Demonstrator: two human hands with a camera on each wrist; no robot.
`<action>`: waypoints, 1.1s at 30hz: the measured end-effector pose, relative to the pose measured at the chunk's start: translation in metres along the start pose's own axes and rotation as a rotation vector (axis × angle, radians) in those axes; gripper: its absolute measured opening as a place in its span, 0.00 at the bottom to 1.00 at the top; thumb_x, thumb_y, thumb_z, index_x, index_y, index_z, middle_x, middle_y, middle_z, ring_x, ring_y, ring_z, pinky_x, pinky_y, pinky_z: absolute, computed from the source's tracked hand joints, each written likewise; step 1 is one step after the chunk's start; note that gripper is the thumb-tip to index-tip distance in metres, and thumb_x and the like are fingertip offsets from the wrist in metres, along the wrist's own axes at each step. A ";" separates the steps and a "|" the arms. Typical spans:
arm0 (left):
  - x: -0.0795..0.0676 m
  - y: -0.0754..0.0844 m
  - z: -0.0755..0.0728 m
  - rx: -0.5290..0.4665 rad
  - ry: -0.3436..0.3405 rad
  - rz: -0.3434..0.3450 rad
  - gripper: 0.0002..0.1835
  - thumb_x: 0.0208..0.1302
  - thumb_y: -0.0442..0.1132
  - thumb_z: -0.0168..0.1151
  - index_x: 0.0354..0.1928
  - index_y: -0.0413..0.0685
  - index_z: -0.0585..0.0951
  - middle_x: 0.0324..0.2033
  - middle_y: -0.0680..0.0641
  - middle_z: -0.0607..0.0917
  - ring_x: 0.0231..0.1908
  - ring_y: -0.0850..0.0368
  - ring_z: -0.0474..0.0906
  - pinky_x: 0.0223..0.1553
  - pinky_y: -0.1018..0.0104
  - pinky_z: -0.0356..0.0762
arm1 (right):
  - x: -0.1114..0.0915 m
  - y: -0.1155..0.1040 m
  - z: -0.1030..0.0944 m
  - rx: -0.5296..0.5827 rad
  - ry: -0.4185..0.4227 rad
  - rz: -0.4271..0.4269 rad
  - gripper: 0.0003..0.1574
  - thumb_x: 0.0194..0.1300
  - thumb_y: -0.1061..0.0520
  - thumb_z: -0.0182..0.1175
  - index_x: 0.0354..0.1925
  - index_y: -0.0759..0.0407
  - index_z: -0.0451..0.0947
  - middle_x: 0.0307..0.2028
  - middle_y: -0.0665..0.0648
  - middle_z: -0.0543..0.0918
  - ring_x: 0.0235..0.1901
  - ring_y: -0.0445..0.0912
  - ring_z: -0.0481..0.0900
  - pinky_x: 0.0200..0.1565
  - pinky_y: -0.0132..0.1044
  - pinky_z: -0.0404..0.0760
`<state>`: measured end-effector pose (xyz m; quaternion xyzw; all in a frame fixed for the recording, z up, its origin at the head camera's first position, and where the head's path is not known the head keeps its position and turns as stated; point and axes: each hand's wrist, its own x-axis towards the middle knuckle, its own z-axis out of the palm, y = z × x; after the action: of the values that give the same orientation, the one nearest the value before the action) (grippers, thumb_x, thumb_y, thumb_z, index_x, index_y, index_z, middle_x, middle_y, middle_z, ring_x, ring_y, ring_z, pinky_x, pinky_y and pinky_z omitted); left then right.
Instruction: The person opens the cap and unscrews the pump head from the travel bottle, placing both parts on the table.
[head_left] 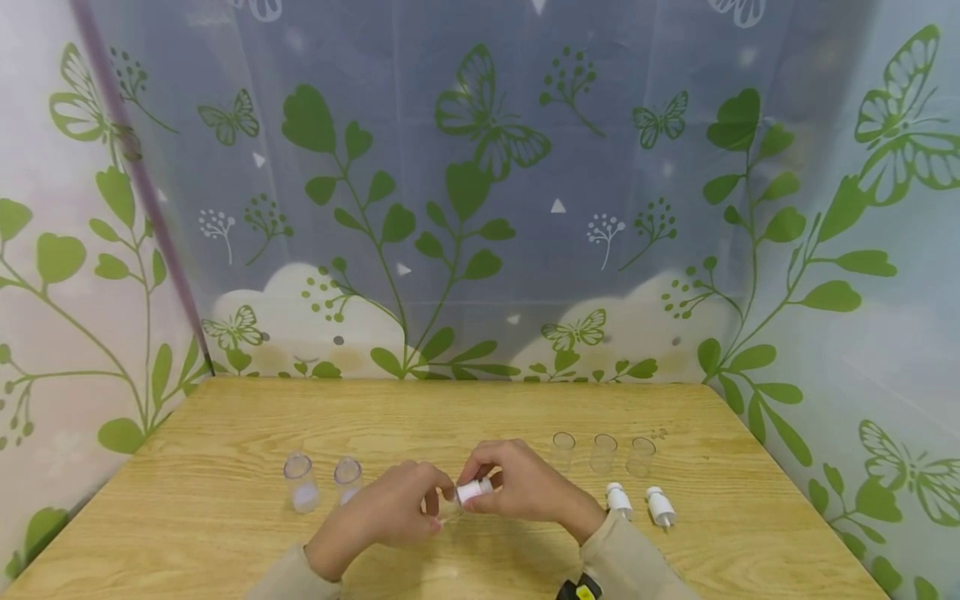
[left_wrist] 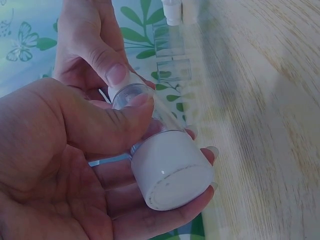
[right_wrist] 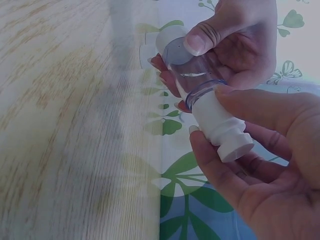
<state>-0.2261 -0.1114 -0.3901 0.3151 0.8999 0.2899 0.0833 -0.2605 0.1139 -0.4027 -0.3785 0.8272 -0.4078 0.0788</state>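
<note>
My left hand (head_left: 401,502) grips a clear bottle with a white base (left_wrist: 170,167), its thumb on the clear wall (right_wrist: 192,72). My right hand (head_left: 521,482) pinches a white pump head (right_wrist: 215,120) between thumb and fingers. The pump head sits at the bottle's mouth, in line with the bottle. In the left wrist view, the bottle's white base faces the camera and a pale tube shows through the clear part. Both hands are close together over the middle of the wooden table (head_left: 450,412).
Two clear bottles (head_left: 300,482) stand on the left of the table. To the right, three clear caps (head_left: 602,454) stand in a row, with two white pump heads (head_left: 660,505) lying in front of them. A patterned curtain (head_left: 480,192) hangs behind the table's back edge.
</note>
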 end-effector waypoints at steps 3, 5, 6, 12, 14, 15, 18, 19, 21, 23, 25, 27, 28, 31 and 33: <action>0.000 0.000 0.000 -0.006 -0.004 0.000 0.16 0.53 0.25 0.70 0.46 0.35 0.86 0.31 0.45 0.88 0.29 0.60 0.81 0.31 0.68 0.79 | 0.000 0.001 0.000 0.012 0.001 -0.001 0.07 0.61 0.62 0.73 0.38 0.55 0.85 0.41 0.54 0.87 0.39 0.35 0.82 0.43 0.27 0.84; 0.001 -0.001 0.000 -0.008 -0.006 0.000 0.16 0.53 0.25 0.70 0.46 0.36 0.86 0.31 0.44 0.88 0.29 0.60 0.81 0.30 0.68 0.79 | 0.000 0.001 -0.001 0.024 0.001 -0.002 0.07 0.61 0.62 0.74 0.37 0.55 0.85 0.40 0.54 0.87 0.39 0.35 0.82 0.43 0.27 0.84; 0.001 -0.001 0.000 -0.006 -0.008 0.000 0.16 0.53 0.25 0.70 0.46 0.36 0.86 0.31 0.45 0.88 0.29 0.60 0.81 0.30 0.68 0.79 | 0.001 0.001 -0.001 0.032 0.000 -0.004 0.07 0.61 0.62 0.74 0.37 0.55 0.85 0.40 0.55 0.87 0.39 0.35 0.82 0.43 0.27 0.84; 0.003 -0.002 0.000 0.002 -0.017 -0.010 0.15 0.54 0.25 0.71 0.45 0.37 0.86 0.29 0.48 0.87 0.29 0.61 0.80 0.30 0.67 0.78 | 0.000 0.001 -0.002 0.058 -0.005 -0.018 0.08 0.60 0.63 0.74 0.37 0.57 0.84 0.41 0.56 0.87 0.40 0.37 0.83 0.44 0.27 0.84; 0.003 -0.002 0.000 0.000 -0.020 -0.015 0.15 0.54 0.25 0.71 0.46 0.37 0.86 0.29 0.48 0.87 0.29 0.61 0.80 0.30 0.67 0.79 | 0.000 0.000 -0.003 0.057 -0.011 -0.017 0.08 0.61 0.62 0.74 0.39 0.56 0.85 0.41 0.56 0.87 0.41 0.37 0.84 0.43 0.27 0.84; 0.003 -0.002 0.000 -0.001 -0.020 -0.017 0.15 0.54 0.25 0.71 0.46 0.37 0.86 0.29 0.48 0.87 0.29 0.60 0.80 0.31 0.67 0.79 | 0.000 0.000 -0.003 0.059 -0.016 -0.015 0.08 0.61 0.62 0.74 0.39 0.56 0.85 0.42 0.56 0.87 0.41 0.37 0.84 0.43 0.27 0.85; 0.003 -0.002 0.000 0.003 -0.020 -0.023 0.16 0.54 0.25 0.70 0.46 0.37 0.86 0.30 0.48 0.88 0.30 0.60 0.81 0.31 0.66 0.79 | -0.001 0.000 -0.004 0.056 -0.028 -0.005 0.08 0.64 0.59 0.72 0.42 0.55 0.85 0.43 0.56 0.87 0.42 0.37 0.84 0.42 0.28 0.84; 0.003 -0.002 0.000 0.008 -0.018 -0.023 0.16 0.54 0.25 0.70 0.46 0.37 0.86 0.30 0.48 0.88 0.30 0.60 0.81 0.31 0.66 0.79 | -0.001 0.000 -0.004 0.052 -0.031 -0.001 0.08 0.65 0.58 0.71 0.43 0.55 0.85 0.44 0.56 0.87 0.43 0.37 0.84 0.42 0.28 0.84; 0.003 -0.002 0.000 0.014 -0.016 -0.023 0.16 0.54 0.25 0.70 0.46 0.37 0.86 0.30 0.48 0.88 0.30 0.59 0.81 0.31 0.66 0.79 | 0.000 0.000 -0.005 0.040 -0.033 0.006 0.07 0.69 0.55 0.68 0.44 0.54 0.85 0.44 0.55 0.88 0.42 0.37 0.84 0.41 0.29 0.85; 0.003 -0.002 0.000 0.019 -0.015 -0.021 0.16 0.54 0.25 0.70 0.47 0.37 0.86 0.30 0.47 0.88 0.31 0.58 0.81 0.32 0.66 0.79 | 0.000 0.001 -0.005 0.026 -0.032 0.012 0.08 0.73 0.53 0.64 0.45 0.55 0.84 0.43 0.56 0.88 0.40 0.38 0.85 0.39 0.31 0.86; 0.002 -0.002 0.000 0.018 -0.015 -0.021 0.16 0.54 0.26 0.70 0.47 0.36 0.86 0.31 0.46 0.88 0.31 0.58 0.82 0.32 0.66 0.80 | 0.000 0.001 -0.005 0.029 -0.030 0.038 0.10 0.76 0.52 0.60 0.45 0.56 0.84 0.41 0.57 0.88 0.36 0.41 0.87 0.36 0.34 0.88; 0.002 -0.001 0.000 0.013 -0.016 -0.024 0.16 0.54 0.26 0.71 0.47 0.36 0.86 0.32 0.45 0.88 0.31 0.57 0.82 0.32 0.65 0.80 | 0.000 0.001 -0.005 0.052 -0.035 0.069 0.13 0.78 0.52 0.58 0.46 0.59 0.83 0.38 0.58 0.88 0.31 0.46 0.88 0.32 0.39 0.89; 0.002 -0.001 0.000 0.012 -0.016 -0.025 0.16 0.54 0.26 0.71 0.47 0.36 0.86 0.32 0.45 0.88 0.31 0.57 0.82 0.32 0.65 0.81 | -0.001 0.002 -0.005 0.061 -0.037 0.087 0.13 0.78 0.52 0.57 0.46 0.60 0.83 0.36 0.59 0.88 0.29 0.48 0.88 0.31 0.42 0.89; 0.001 -0.001 0.000 0.015 -0.015 -0.029 0.16 0.54 0.26 0.71 0.47 0.36 0.86 0.32 0.45 0.88 0.32 0.56 0.81 0.32 0.65 0.80 | -0.001 0.002 -0.005 0.102 -0.053 0.136 0.15 0.79 0.53 0.56 0.47 0.62 0.84 0.33 0.64 0.89 0.25 0.50 0.88 0.30 0.49 0.89; 0.001 -0.001 0.000 0.016 -0.014 -0.032 0.16 0.54 0.26 0.71 0.47 0.36 0.86 0.31 0.45 0.88 0.32 0.56 0.81 0.32 0.65 0.80 | -0.001 0.002 -0.004 0.121 -0.064 0.149 0.15 0.79 0.53 0.55 0.46 0.63 0.84 0.33 0.67 0.89 0.23 0.48 0.87 0.31 0.52 0.88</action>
<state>-0.2274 -0.1108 -0.3907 0.3031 0.9065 0.2790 0.0917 -0.2625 0.1177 -0.4018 -0.3236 0.8239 -0.4376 0.1580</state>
